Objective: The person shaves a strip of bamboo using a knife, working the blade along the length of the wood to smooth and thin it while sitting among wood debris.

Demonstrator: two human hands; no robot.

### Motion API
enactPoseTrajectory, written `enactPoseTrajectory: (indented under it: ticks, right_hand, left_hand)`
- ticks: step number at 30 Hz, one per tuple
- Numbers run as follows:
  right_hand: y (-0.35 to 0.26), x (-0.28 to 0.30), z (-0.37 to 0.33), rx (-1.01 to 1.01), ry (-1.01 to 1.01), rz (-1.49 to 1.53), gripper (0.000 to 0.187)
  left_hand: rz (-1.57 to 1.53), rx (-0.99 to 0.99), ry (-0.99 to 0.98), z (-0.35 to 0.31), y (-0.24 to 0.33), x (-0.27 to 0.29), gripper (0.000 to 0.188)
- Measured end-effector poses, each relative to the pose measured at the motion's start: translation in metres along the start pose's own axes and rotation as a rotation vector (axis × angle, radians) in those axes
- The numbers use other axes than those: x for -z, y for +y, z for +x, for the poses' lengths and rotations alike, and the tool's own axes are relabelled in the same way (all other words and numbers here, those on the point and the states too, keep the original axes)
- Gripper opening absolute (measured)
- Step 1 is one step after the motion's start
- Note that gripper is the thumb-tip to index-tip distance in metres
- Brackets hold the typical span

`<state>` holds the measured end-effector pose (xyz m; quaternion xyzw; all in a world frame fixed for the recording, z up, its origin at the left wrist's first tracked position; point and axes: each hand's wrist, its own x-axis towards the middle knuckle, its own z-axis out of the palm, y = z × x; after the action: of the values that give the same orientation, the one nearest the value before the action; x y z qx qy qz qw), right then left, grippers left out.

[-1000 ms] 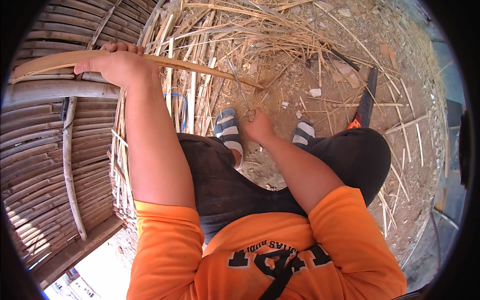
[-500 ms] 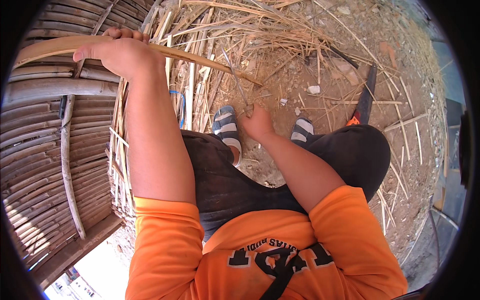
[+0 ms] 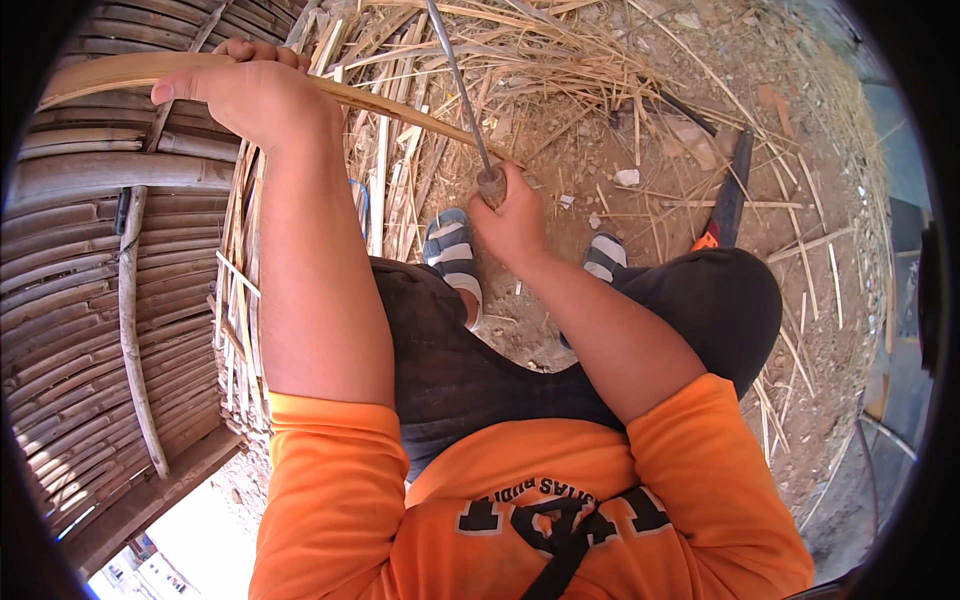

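Observation:
A long split bamboo strip (image 3: pixel 400 111) slants across the upper left, its far right end over the ground in front of my feet. My left hand (image 3: pixel 270 100) is closed around it, thumb along the strip, at the upper left. In my right hand (image 3: pixel 512 215), fist wrapped about a brown handle, is a long-bladed knife (image 3: pixel 458 82). The narrow blade points up and away, crossing the strip near its end; whether the two touch, I cannot tell.
A slatted bamboo wall (image 3: pixel 180 290) rises along the left. Loose bamboo slivers (image 3: pixel 560 55) litter the dirt ahead. A saw (image 3: pixel 735 195) with an orange handle lies right of my sandalled feet (image 3: pixel 452 245). A blue cord (image 3: pixel 361 200) shows by my left leg.
My right hand has lifted slightly away from me, and the knife blade has swung more upright and farther up. The left hand and the strip have shifted only a little.

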<state>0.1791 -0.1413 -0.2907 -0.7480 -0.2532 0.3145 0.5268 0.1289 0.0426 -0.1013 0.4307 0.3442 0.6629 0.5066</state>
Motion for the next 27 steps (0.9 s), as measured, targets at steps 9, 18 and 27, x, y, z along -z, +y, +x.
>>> enactPoseTrajectory:
  ticks: [9, 18, 27]
  right_hand:
    - [0.093, -0.02, 0.004, -0.239, -0.036, -0.296, 0.044]
    - [-0.028, 0.01, 0.01, 0.046, 0.085, -0.027, 0.034]
    - [0.098, -0.014, 0.007, -0.28, -0.071, -0.319, 0.037]
  left_hand:
    - [0.029, 0.024, 0.044, 0.006, 0.001, 0.004, 0.079]
    - [0.017, -0.004, -0.001, -0.001, 0.0, 0.001, 0.081]
    - [-0.041, 0.032, 0.023, -0.001, 0.001, -0.001, 0.079]
